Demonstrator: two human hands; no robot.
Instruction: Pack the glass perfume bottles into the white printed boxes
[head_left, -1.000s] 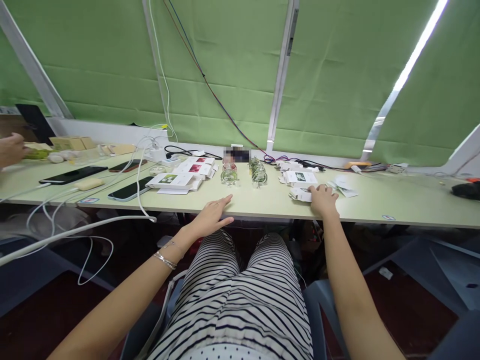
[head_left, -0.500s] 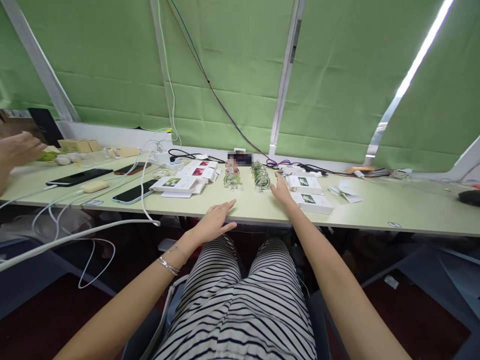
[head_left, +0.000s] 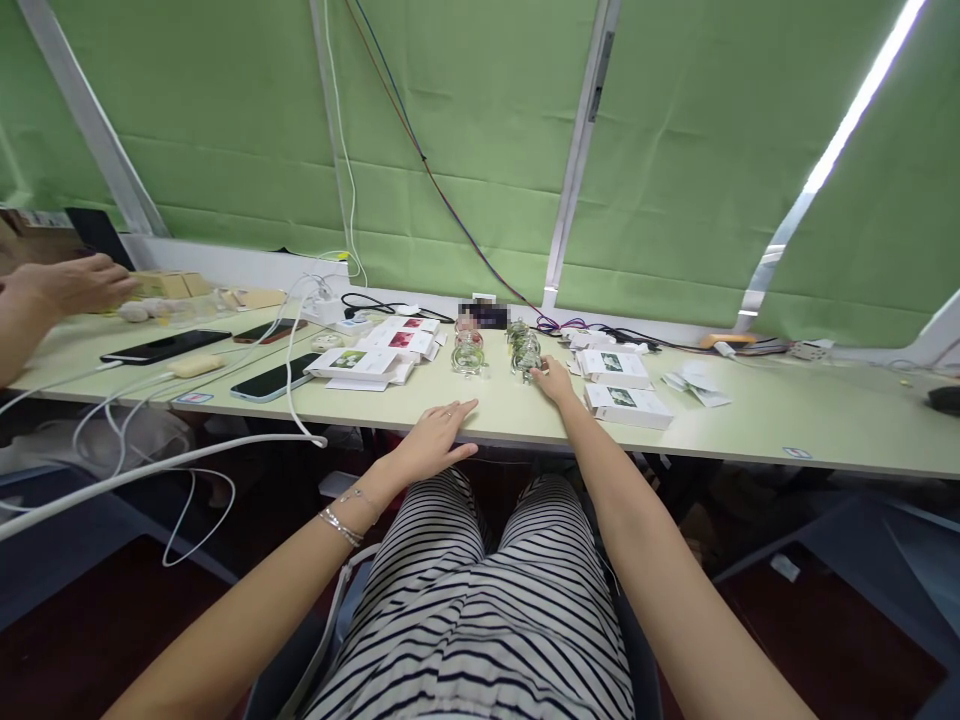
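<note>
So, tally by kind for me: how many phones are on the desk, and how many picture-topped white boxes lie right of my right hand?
Phones: 3
White boxes: 2
Total: 5

On the table [head_left: 787, 420], two rows of jars [head_left: 524, 350] stand centrally. Flat boxes [head_left: 352, 364] lie to their left, a phone [head_left: 274, 377] further left, more boxes [head_left: 626, 402] to the right. The right hand [head_left: 555, 380] touches the right row; the left hand [head_left: 439, 438] lies flat at the front edge.

We see only a blurred patch [head_left: 480, 317] behind the glass jars [head_left: 466, 352], we cannot read the small print on the white boxes [head_left: 628, 404], and the left edge cuts off another person's arm [head_left: 30, 310].
</note>
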